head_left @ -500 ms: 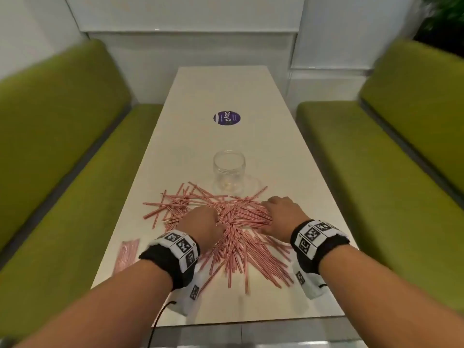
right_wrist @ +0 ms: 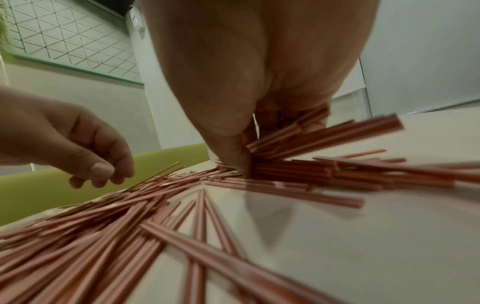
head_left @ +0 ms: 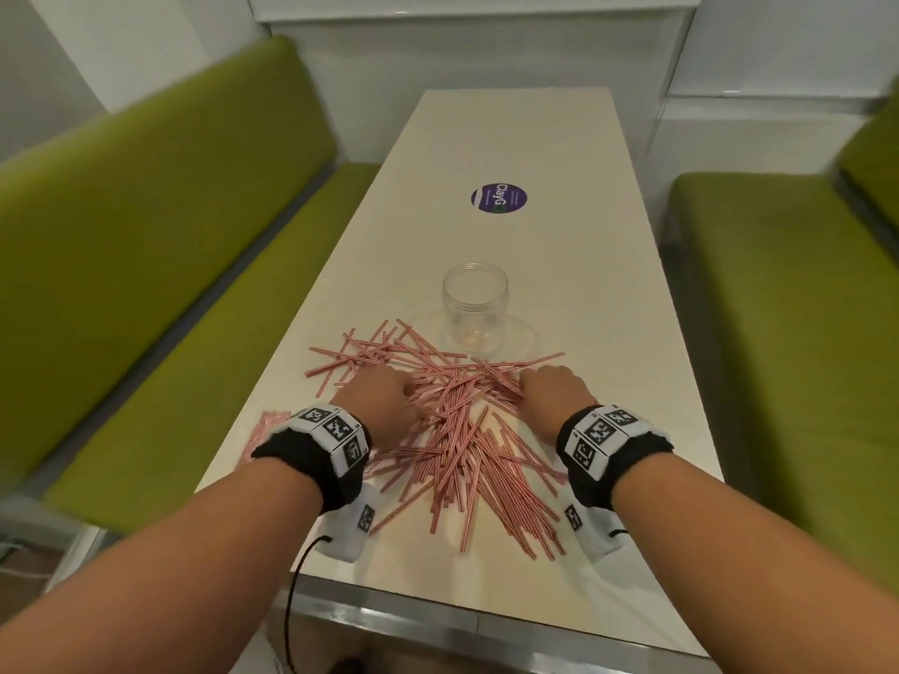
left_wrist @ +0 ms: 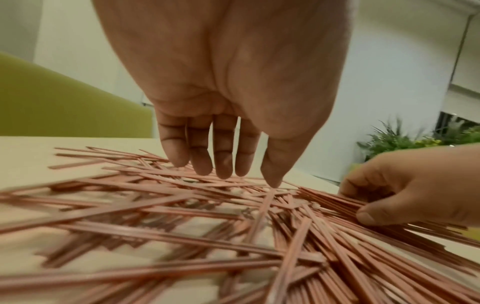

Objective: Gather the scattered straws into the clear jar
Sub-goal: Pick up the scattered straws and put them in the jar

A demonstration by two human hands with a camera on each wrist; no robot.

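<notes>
Straws: we see thin red-and-white striped straws (head_left: 452, 430) heaped mid-frame on the tabletop (head_left: 584, 235).
Jar: round clear jar (head_left: 475, 308) upright above the heap.
Left hand (head_left: 377, 398): fingers loose, holding nothing.
Right hand (head_left: 554, 389): clutching a bundle of straws.

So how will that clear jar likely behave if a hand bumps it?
The clear jar stands upright and holds no straws, so it is probably light and would likely slide or tip. It looks rigid, and if tipped it could roll into the straws.

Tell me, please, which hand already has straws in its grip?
The right hand: thumb and fingers pinch a bunch of straws. The left hand only hovers, fingers extended, over the pile.
</notes>
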